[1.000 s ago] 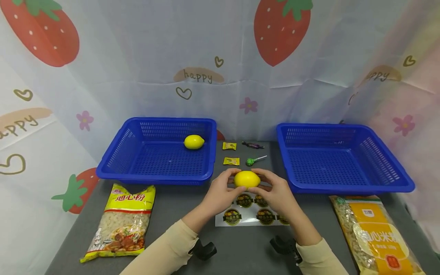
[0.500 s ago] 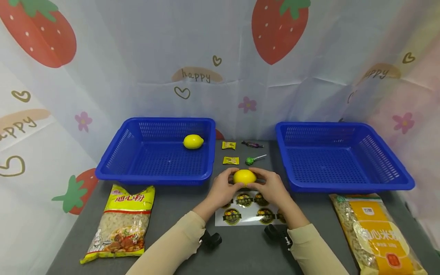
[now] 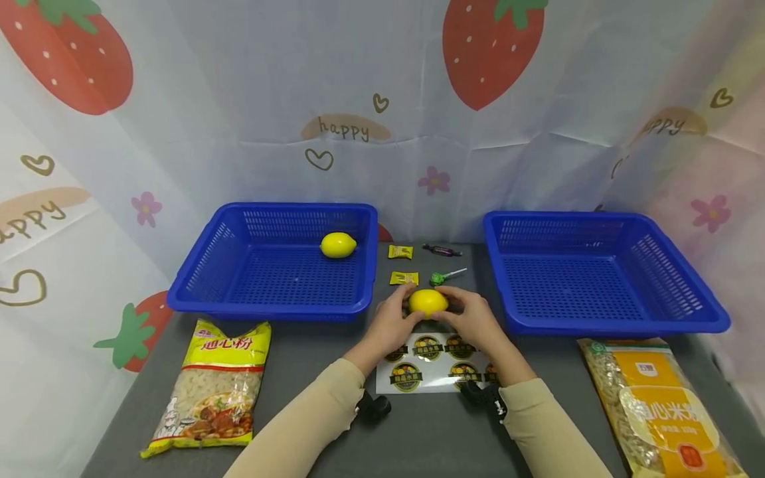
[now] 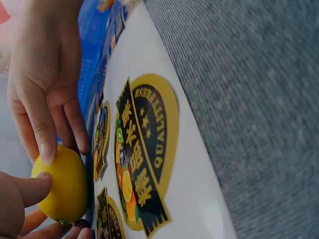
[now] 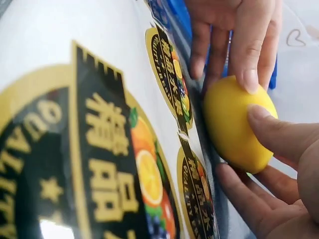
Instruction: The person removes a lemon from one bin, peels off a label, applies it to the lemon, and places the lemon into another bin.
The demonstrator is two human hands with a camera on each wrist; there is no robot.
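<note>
Just beyond the sticker sheet's far edge, a lemon is held between two hands. Left hand grips its left end, right hand its right; both grips are narrow, set to the fruit's width. Contact between lemon and table cannot be confirmed. Step in hand, as judged: a two-handed hold for handling the fruit. Any next move would likely call for even pressure, since smooth, rounded fruit may roll. Beyond the sheet, farther than the lemon, lie two yellow sweets, a purple sweet and a lollipop. Left of the sheet and farther back, a blue basket contains a second lemon near its right wall. Right of the sheet, also farther back, stands a matching basket, slotted floor visible. Well left of the sheet lies a yellow pasta bag; well right, an orange one.
</note>
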